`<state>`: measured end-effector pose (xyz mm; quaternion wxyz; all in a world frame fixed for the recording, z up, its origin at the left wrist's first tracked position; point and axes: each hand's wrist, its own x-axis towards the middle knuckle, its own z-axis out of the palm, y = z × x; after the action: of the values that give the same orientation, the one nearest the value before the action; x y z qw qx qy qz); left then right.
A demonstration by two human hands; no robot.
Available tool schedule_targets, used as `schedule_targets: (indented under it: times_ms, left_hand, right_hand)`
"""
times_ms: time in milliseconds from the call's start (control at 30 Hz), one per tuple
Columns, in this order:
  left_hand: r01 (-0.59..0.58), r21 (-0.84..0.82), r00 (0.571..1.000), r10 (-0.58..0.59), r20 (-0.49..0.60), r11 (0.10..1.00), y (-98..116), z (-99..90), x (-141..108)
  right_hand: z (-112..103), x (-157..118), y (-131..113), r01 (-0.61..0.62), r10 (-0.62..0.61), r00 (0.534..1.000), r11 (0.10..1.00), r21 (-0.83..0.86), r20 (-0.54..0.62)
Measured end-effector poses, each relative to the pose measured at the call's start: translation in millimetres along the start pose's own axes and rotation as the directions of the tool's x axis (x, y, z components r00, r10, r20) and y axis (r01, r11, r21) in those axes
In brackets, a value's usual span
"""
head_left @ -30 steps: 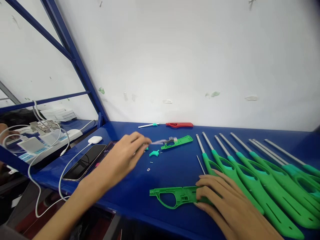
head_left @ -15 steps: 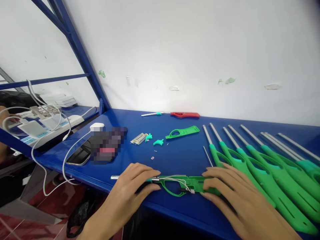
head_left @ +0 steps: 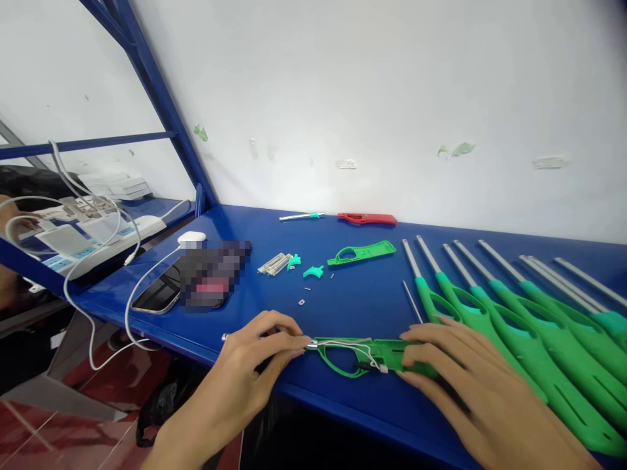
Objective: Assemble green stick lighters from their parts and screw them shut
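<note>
Near the front edge of the blue table lies an open green lighter casing [head_left: 392,354] with white wires [head_left: 369,356] and a small black part inside. My left hand [head_left: 259,365] pinches a metal tube [head_left: 312,344] at the casing's left end; most of the tube is hidden behind the fingers. The fingers of my right hand [head_left: 460,378] grip the casing's right end. Behind them lie a green casing half [head_left: 365,252], teal triggers [head_left: 313,271], several clear cylindrical parts [head_left: 275,264] and tiny loose pieces [head_left: 301,302].
Several green lighters [head_left: 519,333] with metal tubes fill the table's right side. A red casing [head_left: 367,219] lies near the wall. To the left are a phone [head_left: 157,292], a white charger case [head_left: 191,237], cables and a power strip [head_left: 147,230]. Another person's hand [head_left: 17,219] shows far left.
My left fingers have closed in around the tube by the casing's left end, covering more of it. The view has shifted slightly. My right hand keeps its grip.
</note>
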<state>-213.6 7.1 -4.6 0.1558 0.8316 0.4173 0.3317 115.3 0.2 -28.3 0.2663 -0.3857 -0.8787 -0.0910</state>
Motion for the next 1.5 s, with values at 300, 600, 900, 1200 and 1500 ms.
schedule_targets:
  times_ms: [300,600,900,1200,1500]
  left_hand:
    - [0.067,0.005,0.992,-0.067,0.110,0.998,2.8,-7.7,1.1]
    - [0.071,-0.022,0.991,-0.068,0.119,0.997,1.8,-8.5,5.1]
    - [0.050,0.014,0.990,-0.051,0.128,0.999,1.3,-9.0,4.9]
    - [0.030,0.112,0.991,-0.045,0.129,0.993,2.3,-8.2,0.9]
    - [0.022,0.391,0.999,-0.038,0.032,0.920,-2.6,-15.4,53.1]
  right_hand:
    - [-3.6,5.1,-3.3,0.017,-0.016,1.000,0.999,0.031,-0.007]
    - [-6.3,8.2,-10.0,-0.015,0.015,1.000,0.999,0.037,-0.015]
    - [-6.0,29.5,-22.4,0.019,-0.011,0.995,0.997,0.080,-0.095]
    - [-2.1,24.2,-22.5,0.006,0.007,0.993,0.994,0.106,-0.121]
    - [-2.1,22.0,-22.1,0.002,0.010,0.993,0.995,0.098,-0.120]
